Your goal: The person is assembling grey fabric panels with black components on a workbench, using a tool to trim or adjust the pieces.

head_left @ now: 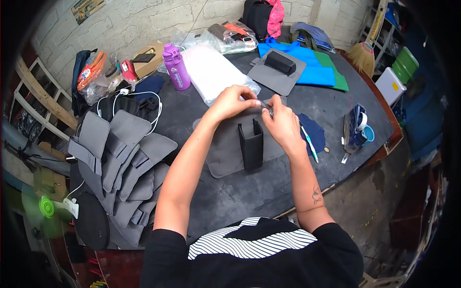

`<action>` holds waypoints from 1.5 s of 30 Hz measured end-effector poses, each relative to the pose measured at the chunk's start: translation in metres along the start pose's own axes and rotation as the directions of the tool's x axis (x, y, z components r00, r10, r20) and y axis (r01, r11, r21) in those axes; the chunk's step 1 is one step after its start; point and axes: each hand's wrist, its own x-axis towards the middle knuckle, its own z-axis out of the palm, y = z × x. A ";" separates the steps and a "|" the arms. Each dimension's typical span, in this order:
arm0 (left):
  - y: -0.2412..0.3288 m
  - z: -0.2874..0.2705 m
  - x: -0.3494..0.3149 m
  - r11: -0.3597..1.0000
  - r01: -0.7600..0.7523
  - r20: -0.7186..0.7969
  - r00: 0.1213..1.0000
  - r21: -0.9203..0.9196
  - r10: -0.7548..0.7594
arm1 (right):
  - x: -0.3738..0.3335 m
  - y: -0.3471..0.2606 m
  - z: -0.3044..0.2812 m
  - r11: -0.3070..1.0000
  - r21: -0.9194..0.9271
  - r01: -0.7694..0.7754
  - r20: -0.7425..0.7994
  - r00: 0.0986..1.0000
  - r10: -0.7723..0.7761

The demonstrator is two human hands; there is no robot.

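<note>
My left hand [234, 102] and my right hand [282, 121] meet above the far edge of a grey fabric panel [221, 156] on the table. Their fingers are closed at a small, thin, dark greyish piece [267, 106], mostly hidden by the fingertips, so its kind does not show. Below the hands, a black fabric pocket [252, 146] stands up from the panel, its top gaping. To the right of my right hand lie a white and teal pen-like tool [309, 142] and a dark blue cloth scrap [314, 128].
Many grey fabric pieces [127, 158] are heaped at left. Beyond my hands are a purple bottle [176, 67], a white plastic-wrapped stack [209, 69], another grey panel with a black pocket [280, 69] and blue bags [307, 67]. A dark pouch [354, 127] and blue cup [368, 134] stand right.
</note>
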 end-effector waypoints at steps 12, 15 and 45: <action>0.004 0.015 -0.003 0.994 0.027 -0.241 0.971 0.110 0.000 | 0.001 0.008 0.021 1.000 -0.024 0.018 -0.134 0.991 -0.021; 0.005 0.015 -0.004 0.996 0.018 -0.255 0.967 0.092 0.006 | 0.000 0.009 0.018 0.999 -0.037 0.031 -0.186 0.982 -0.038; -0.012 0.021 0.004 0.997 0.046 -0.190 0.980 -0.057 -0.056 | 0.015 0.007 0.022 1.000 0.011 -0.029 0.053 0.998 0.029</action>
